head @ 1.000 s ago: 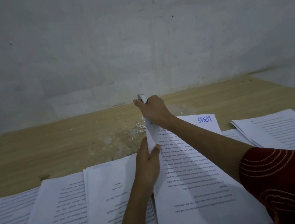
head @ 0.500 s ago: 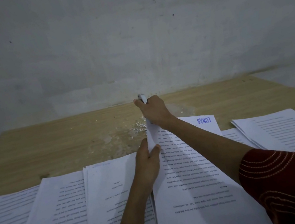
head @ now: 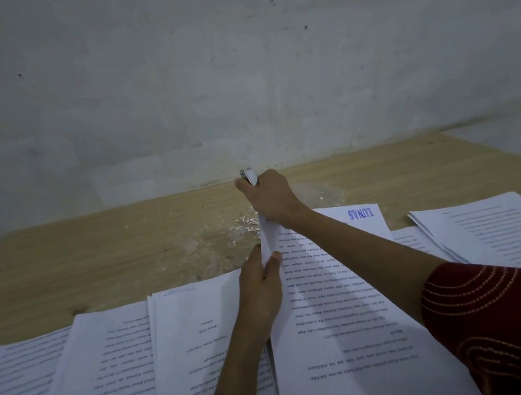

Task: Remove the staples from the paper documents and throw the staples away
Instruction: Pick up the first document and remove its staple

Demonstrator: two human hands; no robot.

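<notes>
Two hands are engaged at the far corner of one document (head: 344,338) on a wooden table (head: 90,260).

The document's far left corner is covered by the right hand (head: 269,199), so any staple there is hidden. That hand is closed round a silvery metal tool (head: 249,175); only the tool's tip is seen above the fist, and its type cannot be determined. The document's left edge is pinched between the thumb and fingers of the left hand (head: 260,287), and the edge is lifted off the table. One heap of small pale bits (head: 246,224) is noted just left of the right hand; the pieces are too small to be counted or identified. Three further sets of papers (head: 107,361) are recorded to the left, the outermost cut off by the frame, and one stack (head: 499,233) to the right. One blue stamp (head: 361,213) is seen upside down.
</notes>
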